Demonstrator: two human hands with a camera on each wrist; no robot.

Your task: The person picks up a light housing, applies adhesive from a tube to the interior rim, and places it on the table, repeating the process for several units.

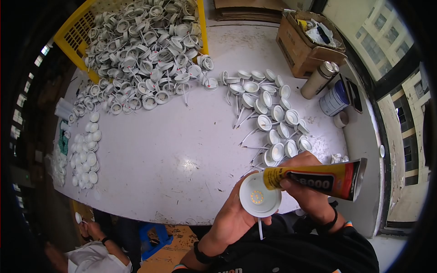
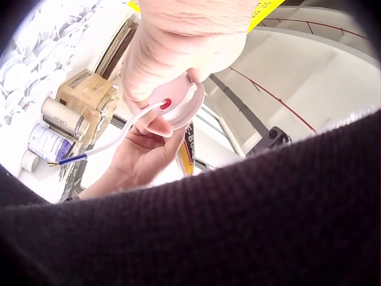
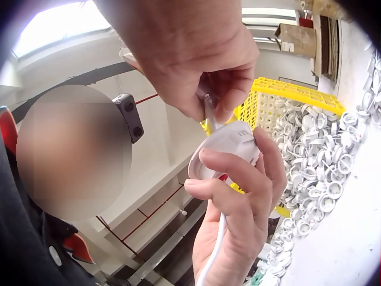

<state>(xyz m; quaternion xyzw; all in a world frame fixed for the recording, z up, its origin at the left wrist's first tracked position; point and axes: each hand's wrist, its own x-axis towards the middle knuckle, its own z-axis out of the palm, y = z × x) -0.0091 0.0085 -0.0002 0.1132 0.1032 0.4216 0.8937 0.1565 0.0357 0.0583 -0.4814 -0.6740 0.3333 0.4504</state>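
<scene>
My left hand (image 1: 231,222) holds a white round LED lamp housing (image 1: 246,190), its open side facing up, with small yellow LED dots visible on the inner base. A white cable (image 1: 260,230) hangs from it; in the left wrist view the cable (image 2: 110,148) leaves the back beside a red spot and ends in bare wires. My right hand (image 1: 314,200) grips a yellow and black glue tube (image 1: 337,176) marked 8000, its nozzle end over the housing's rim. In the right wrist view, the right hand (image 3: 199,65) pinches the tube close above the housing (image 3: 223,145).
Several similar lamp housings (image 1: 277,113) with cables stand ahead on the table (image 1: 159,150). A yellow crate (image 1: 73,34) spills many more. White round covers (image 1: 84,159) lie at left. A cardboard box (image 1: 296,48), a flask (image 1: 317,81) and a tub (image 1: 334,100) stand right. Another person (image 1: 98,255) sits lower left.
</scene>
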